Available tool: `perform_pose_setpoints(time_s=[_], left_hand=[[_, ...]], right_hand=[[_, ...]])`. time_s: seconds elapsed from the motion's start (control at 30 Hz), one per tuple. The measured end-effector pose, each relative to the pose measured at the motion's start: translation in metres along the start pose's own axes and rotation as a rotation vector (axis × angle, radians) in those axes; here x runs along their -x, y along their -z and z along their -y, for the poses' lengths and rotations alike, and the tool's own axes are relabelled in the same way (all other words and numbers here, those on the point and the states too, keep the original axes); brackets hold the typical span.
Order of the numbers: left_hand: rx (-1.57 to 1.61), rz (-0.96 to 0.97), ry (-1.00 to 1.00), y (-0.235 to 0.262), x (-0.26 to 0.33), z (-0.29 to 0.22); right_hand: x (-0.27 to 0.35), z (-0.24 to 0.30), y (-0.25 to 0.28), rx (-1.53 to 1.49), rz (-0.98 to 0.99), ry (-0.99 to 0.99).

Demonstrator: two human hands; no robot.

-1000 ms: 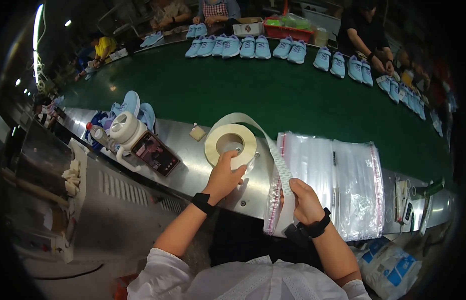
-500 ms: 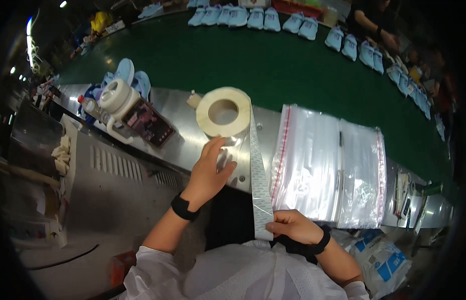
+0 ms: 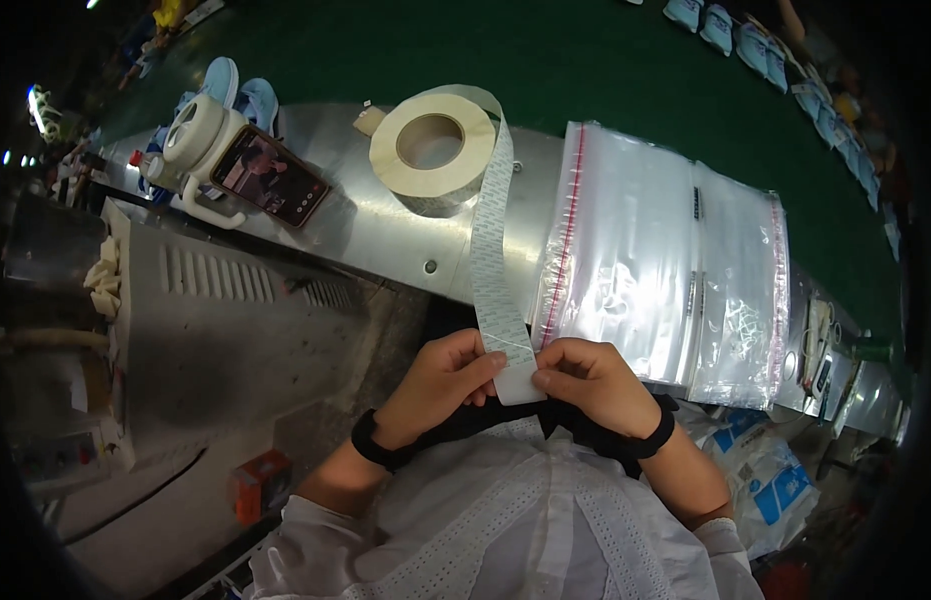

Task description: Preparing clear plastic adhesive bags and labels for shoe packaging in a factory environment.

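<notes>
A large roll of label tape [image 3: 385, 150] stands on the steel ledge, and its printed strip [image 3: 492, 230] runs down toward me. Near the strip's loose end, my left hand [image 3: 447, 372] pinches the left edge between thumb and fingers. My right hand [image 3: 595, 385] grips the right edge, with thumb and forefinger pressed together. Between the hands the end of the strip is blank white, below a pale slanting line. Right of the strip lies a stack of clear plastic bags [image 3: 625, 260] with a red seal line, close beyond my right hand.
Left of the roll a phone [image 3: 270, 178] leans on a white jug with a handle [image 3: 190, 140]. Light blue shoes [image 3: 217, 82] sit behind it. Beyond the ledge is a green belt [image 3: 385, 50], with shoes [image 3: 755, 50] along its far right. A metal cabinet [image 3: 235, 350] stands at left.
My left hand has come from beside the roll down to the strip's end and taken hold of its left edge. My right hand still holds the strip. The view has tilted downward.
</notes>
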State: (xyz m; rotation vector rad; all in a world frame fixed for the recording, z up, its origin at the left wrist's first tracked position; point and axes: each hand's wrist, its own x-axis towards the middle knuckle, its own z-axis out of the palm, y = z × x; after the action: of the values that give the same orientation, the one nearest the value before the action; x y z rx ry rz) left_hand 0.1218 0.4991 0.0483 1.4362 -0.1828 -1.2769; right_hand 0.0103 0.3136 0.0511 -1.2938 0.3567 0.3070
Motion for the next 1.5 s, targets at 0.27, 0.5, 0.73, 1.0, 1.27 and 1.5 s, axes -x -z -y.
perform_pose_setpoints(time_s=[0.27, 0.5, 0.73, 1.0, 1.27, 1.5], left_hand=[[-0.855, -0.286, -0.621, -0.023, 0.008, -0.011], [-0.24, -0.216, -0.475, -0.02, -0.008, 0.013], [-0.634, -0.464, -0.768, -0.004, -0.013, -0.026], [-0.301, 0.194, -0.366, -0.032, -0.054, -0.023], [-0.251, 0.153, -0.274, -0.026, -0.073, -0.023], [0.132, 0.273, -0.144, -0.061, -0.11, -0.078]], right_hand=[[-0.007, -0.008, -0.005, 0.265, -0.172, 0.299], [-0.015, -0.002, -0.015, 0.483, -0.284, 0.416], [0.007, -0.005, 0.002, 0.708, -0.159, 0.31], [-0.02, 0.006, 0.028, 1.461, -0.789, 0.158], [-0.013, 0.0, 0.056, 1.215, -0.645, 0.136], [0.015, 0.001, 0.061, 0.672, -0.59, 0.3]])
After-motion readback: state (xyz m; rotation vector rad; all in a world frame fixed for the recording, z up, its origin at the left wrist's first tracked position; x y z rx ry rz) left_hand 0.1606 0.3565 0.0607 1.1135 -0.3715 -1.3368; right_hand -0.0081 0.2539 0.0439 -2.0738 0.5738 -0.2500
